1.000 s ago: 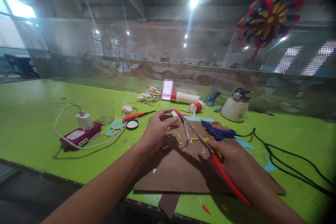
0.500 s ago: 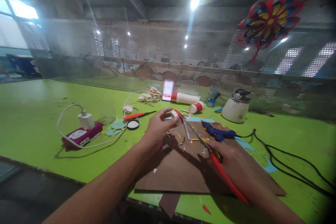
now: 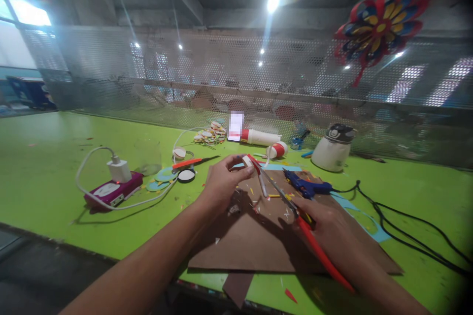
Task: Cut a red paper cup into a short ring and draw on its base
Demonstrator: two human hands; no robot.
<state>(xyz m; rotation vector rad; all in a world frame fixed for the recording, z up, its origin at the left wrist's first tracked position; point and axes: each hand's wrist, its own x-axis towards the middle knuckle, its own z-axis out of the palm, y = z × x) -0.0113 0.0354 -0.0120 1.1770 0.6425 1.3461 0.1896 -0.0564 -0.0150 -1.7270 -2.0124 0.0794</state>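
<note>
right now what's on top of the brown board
Small paper scraps and a blue glue gun show on the brown board. Parts are hidden behind the left hand and right hand; whatever lies there can't be seen.

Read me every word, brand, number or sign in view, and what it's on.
No text is legible.
Phone: screen pixelated, unreadable.
White jug: faint mark low down, too blurred.
Blue box, far left: pale marks, unreadable.
Brown board: pale marks on dark patch, blurred.
</note>
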